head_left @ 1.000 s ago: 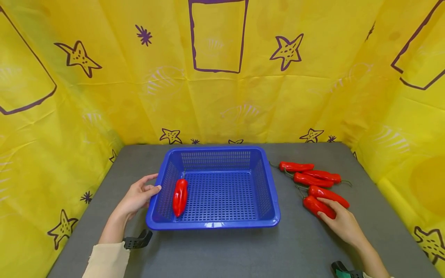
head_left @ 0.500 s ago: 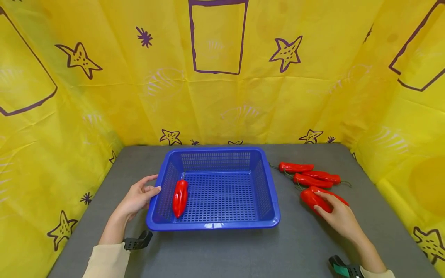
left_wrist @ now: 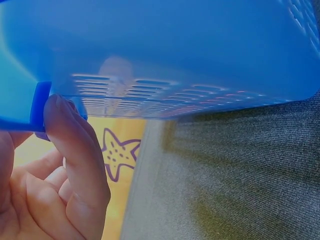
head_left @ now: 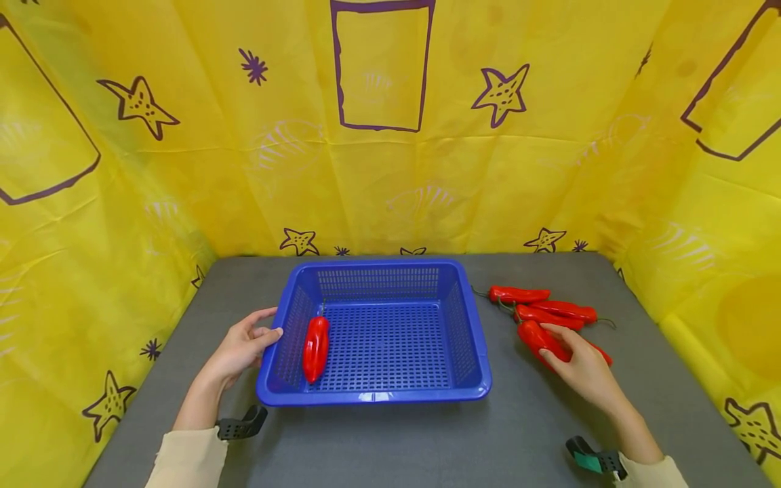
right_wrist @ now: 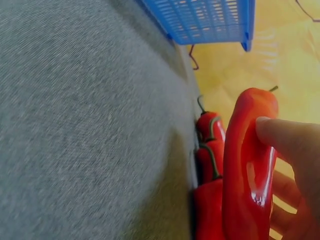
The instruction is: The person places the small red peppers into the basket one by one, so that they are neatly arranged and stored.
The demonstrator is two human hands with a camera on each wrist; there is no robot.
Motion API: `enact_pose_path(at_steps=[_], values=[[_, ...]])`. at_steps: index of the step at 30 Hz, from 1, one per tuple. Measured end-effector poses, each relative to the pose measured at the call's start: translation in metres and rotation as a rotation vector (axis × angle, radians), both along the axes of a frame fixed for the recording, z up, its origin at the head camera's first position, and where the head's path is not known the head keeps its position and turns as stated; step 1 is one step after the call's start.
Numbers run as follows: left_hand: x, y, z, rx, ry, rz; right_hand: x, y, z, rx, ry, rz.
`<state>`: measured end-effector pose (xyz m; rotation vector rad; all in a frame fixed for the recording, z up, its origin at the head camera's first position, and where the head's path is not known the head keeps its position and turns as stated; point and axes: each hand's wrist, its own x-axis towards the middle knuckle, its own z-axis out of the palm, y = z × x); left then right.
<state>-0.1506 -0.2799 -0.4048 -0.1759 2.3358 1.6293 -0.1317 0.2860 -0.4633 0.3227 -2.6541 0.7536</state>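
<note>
My left hand point(head_left: 240, 347) grips the left rim of a blue plastic basket point(head_left: 381, 397); in the left wrist view, the thumb point(left_wrist: 67, 125) and fingers pinch its edge. One red pepper point(head_left: 315, 349) lies inside, along the basket's left side. To the right of the basket, my right hand point(head_left: 582, 369) holds another red pepper point(head_left: 535, 335) between thumb and fingers. The right wrist view shows this held pepper point(right_wrist: 250, 165) raised off the table, its stem end pointing up. Behind it lie several more red peppers point(head_left: 518, 295) with green stems, one partly hidden by the hand.
A grey cloth covers the table point(head_left: 390, 447). Yellow fabric point(head_left: 390, 169) printed with starfish encloses the back and both sides. A black strap point(head_left: 243, 423) sits on the left wrist, and another black strap point(head_left: 594, 461) on the right.
My right hand has lifted the nearest pepper off the table and moved it slightly away from me and to the left. The left hand and basket stay in place.
</note>
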Motion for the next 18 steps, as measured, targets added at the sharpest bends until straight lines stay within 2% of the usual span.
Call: enact_pose_path(at_steps=[9, 18], values=[[0.000, -0.001, -0.002, 0.009, -0.004, -0.005, -0.010, -0.010, 0.010, -0.023, -0.012, 0.037], [-0.001, -0.002, -0.001, 0.008, -0.007, -0.006, -0.021, -0.018, 0.023, -0.045, -0.060, 0.074]])
